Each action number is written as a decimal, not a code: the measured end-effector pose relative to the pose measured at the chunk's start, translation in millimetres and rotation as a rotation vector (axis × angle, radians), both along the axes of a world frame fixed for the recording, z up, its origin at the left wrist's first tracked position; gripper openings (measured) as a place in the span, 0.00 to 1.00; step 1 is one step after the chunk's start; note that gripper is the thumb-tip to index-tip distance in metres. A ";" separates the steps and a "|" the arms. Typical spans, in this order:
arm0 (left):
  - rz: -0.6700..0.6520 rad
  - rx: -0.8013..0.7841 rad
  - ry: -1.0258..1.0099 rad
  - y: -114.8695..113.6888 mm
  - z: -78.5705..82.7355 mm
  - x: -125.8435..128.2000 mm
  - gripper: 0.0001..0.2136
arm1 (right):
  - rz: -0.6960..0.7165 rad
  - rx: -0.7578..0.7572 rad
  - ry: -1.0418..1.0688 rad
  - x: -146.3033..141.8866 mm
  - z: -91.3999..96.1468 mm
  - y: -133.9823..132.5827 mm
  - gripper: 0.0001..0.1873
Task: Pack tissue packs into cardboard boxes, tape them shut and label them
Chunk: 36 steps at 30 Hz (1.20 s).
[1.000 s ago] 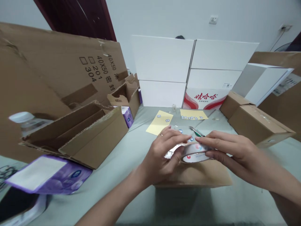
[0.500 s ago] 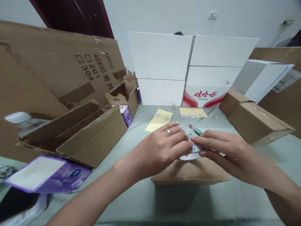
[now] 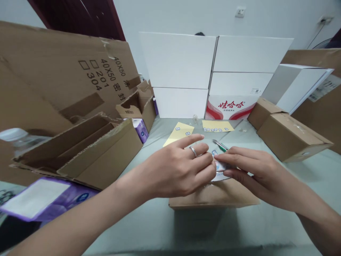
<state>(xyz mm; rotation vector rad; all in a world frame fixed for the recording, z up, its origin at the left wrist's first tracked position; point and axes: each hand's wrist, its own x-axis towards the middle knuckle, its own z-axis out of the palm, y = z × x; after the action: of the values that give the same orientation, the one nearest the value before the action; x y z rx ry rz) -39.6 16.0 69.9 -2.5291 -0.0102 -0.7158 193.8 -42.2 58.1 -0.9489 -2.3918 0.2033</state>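
Note:
Both hands meet over a small brown cardboard box [image 3: 213,197] on the table in front of me. My right hand [image 3: 247,170] grips a roll of clear tape [image 3: 221,168] with a red and white core, holding it flat above the box top. My left hand [image 3: 178,167], with a ring on one finger, lies over the left side of the roll, fingers curled onto it and index finger pointing out. Most of the roll is hidden under the fingers.
An open cardboard box [image 3: 87,153] and purple tissue packs [image 3: 39,199] lie to the left, under a large leaning cardboard sheet [image 3: 58,74]. Yellow sticker sheets [image 3: 217,126] and a pen [image 3: 220,145] lie behind the hands. White boxes [image 3: 213,74] stand at the back, closed cartons [image 3: 290,137] at right.
My left hand has slid over the tape roll from the left and now covers most of it. The roll has come down closer to the box top. The right hand has kept its grip.

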 end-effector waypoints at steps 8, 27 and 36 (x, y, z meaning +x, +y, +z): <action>-0.098 -0.033 -0.136 3.0 -7.7 -1.5 0.13 | 0.017 -0.020 0.031 -0.1 3.8 -4.6 0.11; -0.034 -2.228 -0.379 -17.4 -33.9 25.0 0.09 | -0.004 -0.716 0.363 12.1 -21.2 0.0 0.10; -0.028 -2.188 -0.729 -24.7 -34.2 37.6 0.08 | 0.083 -0.586 0.716 19.5 -55.4 -14.3 0.13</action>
<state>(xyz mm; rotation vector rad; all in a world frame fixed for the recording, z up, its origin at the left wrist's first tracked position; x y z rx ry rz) -1.9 -8.7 35.7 -3.4830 -1.9567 -2.5052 213.3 -56.5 2.7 -0.8211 -1.7134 1.1177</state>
